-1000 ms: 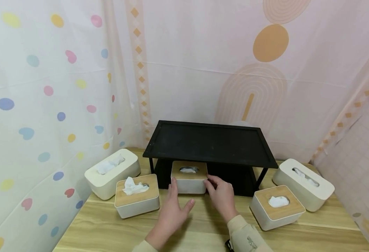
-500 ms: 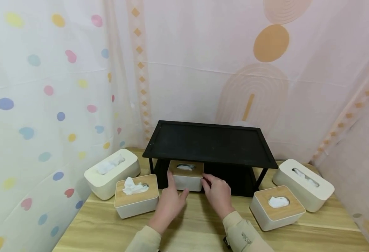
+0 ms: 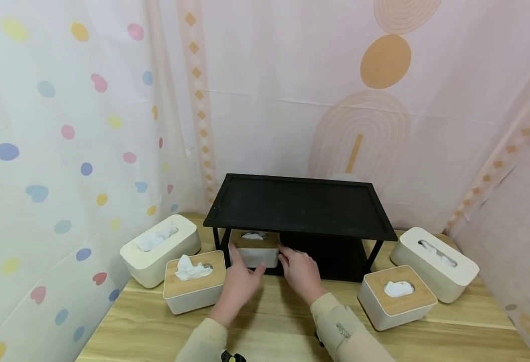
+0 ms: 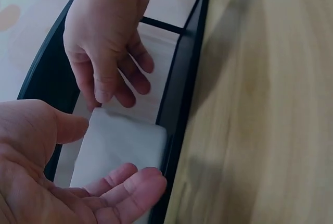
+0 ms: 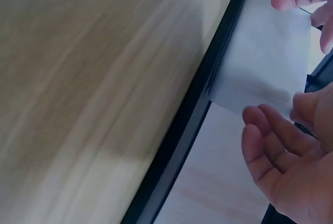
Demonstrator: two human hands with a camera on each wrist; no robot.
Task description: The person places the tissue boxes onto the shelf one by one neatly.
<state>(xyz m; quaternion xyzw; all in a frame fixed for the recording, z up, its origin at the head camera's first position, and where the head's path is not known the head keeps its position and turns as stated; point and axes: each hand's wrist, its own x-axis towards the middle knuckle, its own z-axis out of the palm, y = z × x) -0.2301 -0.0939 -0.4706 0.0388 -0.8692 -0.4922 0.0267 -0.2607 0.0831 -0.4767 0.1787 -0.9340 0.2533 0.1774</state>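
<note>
A tissue box (image 3: 260, 258) with a wooden lid and white sides sits at the left end of a black two-tier rack's lower shelf (image 3: 337, 256). The upper shelf (image 3: 298, 206) covers its back part. My left hand (image 3: 239, 286) lies at the box's left side with fingers extended and thumb near the front face. At the right front corner, my right hand (image 3: 302, 274) touches the box with its fingertips. The left wrist view shows the white box (image 4: 130, 140) between both hands; in the right wrist view, the right hand (image 5: 286, 156) has loosely bent fingers against the box's end.
Left of the rack are a long cream tissue box (image 3: 161, 249) and a wooden-lidded one (image 3: 194, 286). To the right stand another wooden-lidded box (image 3: 398, 301) and a long cream one (image 3: 434, 266). Patterned curtains (image 3: 265, 100) hang behind the wooden table (image 3: 283, 327).
The middle tissue box has moved left and deeper under the rack's upper shelf, to near the left post. Both hands have moved along with it.
</note>
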